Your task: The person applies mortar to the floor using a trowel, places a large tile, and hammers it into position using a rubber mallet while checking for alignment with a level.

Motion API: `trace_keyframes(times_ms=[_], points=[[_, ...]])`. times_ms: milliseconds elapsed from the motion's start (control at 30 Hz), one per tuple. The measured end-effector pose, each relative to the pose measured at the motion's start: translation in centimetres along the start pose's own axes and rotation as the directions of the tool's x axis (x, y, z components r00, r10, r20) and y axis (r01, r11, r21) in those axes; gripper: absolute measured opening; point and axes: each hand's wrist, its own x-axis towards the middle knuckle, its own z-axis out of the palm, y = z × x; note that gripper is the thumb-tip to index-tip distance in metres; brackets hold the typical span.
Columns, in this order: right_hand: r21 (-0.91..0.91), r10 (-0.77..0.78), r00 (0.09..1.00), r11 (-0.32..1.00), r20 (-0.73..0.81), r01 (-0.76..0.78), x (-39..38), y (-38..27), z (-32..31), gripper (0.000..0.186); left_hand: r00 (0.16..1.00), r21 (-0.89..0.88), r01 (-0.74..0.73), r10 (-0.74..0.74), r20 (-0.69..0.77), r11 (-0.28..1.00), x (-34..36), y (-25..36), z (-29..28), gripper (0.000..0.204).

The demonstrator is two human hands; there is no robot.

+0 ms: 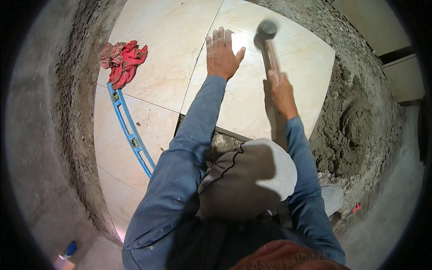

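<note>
My left hand (222, 55) lies flat on a large cream floor tile (297, 76), its fingers stretched out and the thumb apart. To its right, my right hand (283, 93) is wrapped round the wooden handle of a rubber mallet (266, 30). The mallet's dark head is blurred and over the far part of the same tile; whether it touches the surface I cannot tell. Its shadow falls along the tile beside the handle. A narrow joint separates this tile from another cream tile (157, 45) on the left.
A blue spirit level (128, 123) rests on the left tiles, with a crumpled red cloth (123, 63) at its far end. Wet grey mortar (346, 130) is heaped right of the tile. Rough bedding shows by my knee (252, 180). A small red piece (357, 207) lies at lower right.
</note>
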Motion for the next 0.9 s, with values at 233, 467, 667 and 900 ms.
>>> trace_keyframes(times_ms=[233,467,667,900], points=[[0.211,0.029,1.000,0.977,-0.007,-0.027,-4.9,-8.5,-6.9,0.045,1.000,0.016,0.002,-0.003,0.028,1.000,-0.6,-1.6,1.0,0.079],[-0.198,0.196,0.969,0.954,-0.148,-0.223,-12.2,4.0,-8.6,0.038,0.986,0.106,-0.051,0.033,0.166,0.993,0.2,1.6,-1.3,0.075],[0.039,0.278,0.957,0.960,-0.088,-0.276,-13.0,-0.9,-11.1,0.039,0.984,0.126,-0.058,0.035,0.177,0.990,-0.7,0.2,-1.4,0.073],[-0.084,0.274,0.961,0.959,0.030,-0.270,-14.7,3.6,-8.8,0.038,0.986,0.145,-0.104,0.083,0.147,0.984,0.4,0.7,-0.7,0.074]])
